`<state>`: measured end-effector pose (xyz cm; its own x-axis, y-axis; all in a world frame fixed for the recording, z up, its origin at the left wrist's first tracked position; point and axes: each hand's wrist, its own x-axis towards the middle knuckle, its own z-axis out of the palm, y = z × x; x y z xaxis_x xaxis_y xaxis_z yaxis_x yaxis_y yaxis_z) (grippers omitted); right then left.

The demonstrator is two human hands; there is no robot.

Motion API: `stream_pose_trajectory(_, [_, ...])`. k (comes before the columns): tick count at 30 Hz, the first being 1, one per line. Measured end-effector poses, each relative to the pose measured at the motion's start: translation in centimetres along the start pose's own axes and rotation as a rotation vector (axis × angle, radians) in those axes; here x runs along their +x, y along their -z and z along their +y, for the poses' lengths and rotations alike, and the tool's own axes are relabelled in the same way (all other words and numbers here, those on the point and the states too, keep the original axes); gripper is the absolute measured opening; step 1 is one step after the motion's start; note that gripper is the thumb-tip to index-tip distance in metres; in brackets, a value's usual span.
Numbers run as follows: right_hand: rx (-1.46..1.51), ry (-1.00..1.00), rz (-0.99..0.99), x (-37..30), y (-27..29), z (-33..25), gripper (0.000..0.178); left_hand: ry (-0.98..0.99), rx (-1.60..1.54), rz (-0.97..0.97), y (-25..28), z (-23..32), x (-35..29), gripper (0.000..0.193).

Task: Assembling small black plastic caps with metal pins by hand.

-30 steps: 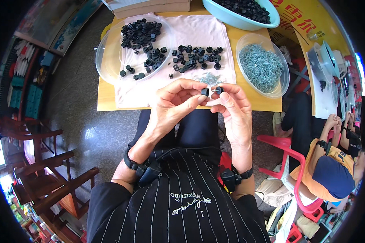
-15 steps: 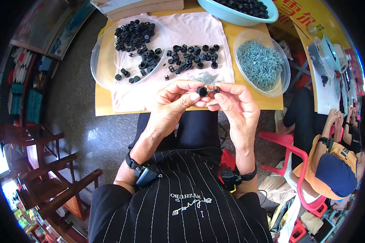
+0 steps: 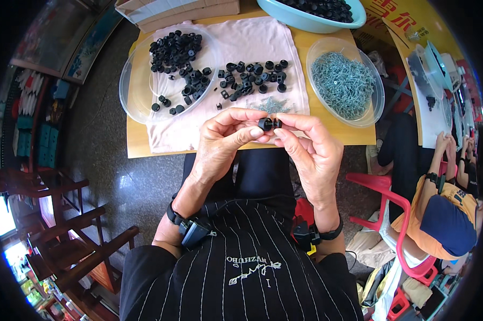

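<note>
My left hand (image 3: 220,136) pinches a round black plastic cap (image 3: 263,124) between thumb and fingertips, over the table's front edge. Against its right side sits a smaller black plastic piece (image 3: 277,123), gripped by the fingertips of my right hand (image 3: 317,148). The two pieces touch or nearly touch; any screw between them is hidden. Just beyond my fingertips lies a small pile of silvery screws (image 3: 272,104) on a pink cloth (image 3: 172,138). Farther back, several loose black plastic parts (image 3: 247,80) are scattered over the cloth.
A clear round tray (image 3: 131,107) with black parts stands left, a clear tub (image 3: 378,107) of screws right. Behind are a light-blue basin (image 3: 306,24) and a cardboard box (image 3: 182,10). At right, another person (image 3: 439,224) sits by a pink chair (image 3: 383,187).
My hands have come closer together, and the gap between the two black pieces, where a metal screw shank showed, has closed. The view has shifted slightly.
</note>
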<state>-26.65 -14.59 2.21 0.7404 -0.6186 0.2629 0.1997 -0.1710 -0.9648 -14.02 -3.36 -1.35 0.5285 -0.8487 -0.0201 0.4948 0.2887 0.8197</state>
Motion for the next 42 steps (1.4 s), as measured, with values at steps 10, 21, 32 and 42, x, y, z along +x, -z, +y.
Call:
stream_pose_trajectory(10, [-0.097, 0.076, 0.031, -0.4, 0.0, 0.8, 0.022, -0.047, 0.083, -0.01, -0.4, -0.1, 0.1, 0.027])
stream_pose_trajectory(21, [-0.278, 0.183, 0.066, -0.4, 0.3, 0.8, 0.023, -0.181, 0.24, -0.024, -0.3, -0.7, 0.0, 0.025])
stream_pose_trajectory(32, [0.111, -0.099, 0.038, -0.1, 0.8, 0.6, 0.016, -0.162, 0.244, -0.059, -0.6, -0.5, 0.0, 0.022])
stream_pose_trajectory(42, [-0.23, 0.149, -0.033, 0.0, 0.7, 1.0, 0.025, -0.072, 0.036, -0.016, -1.0, -0.3, -0.1, 0.016])
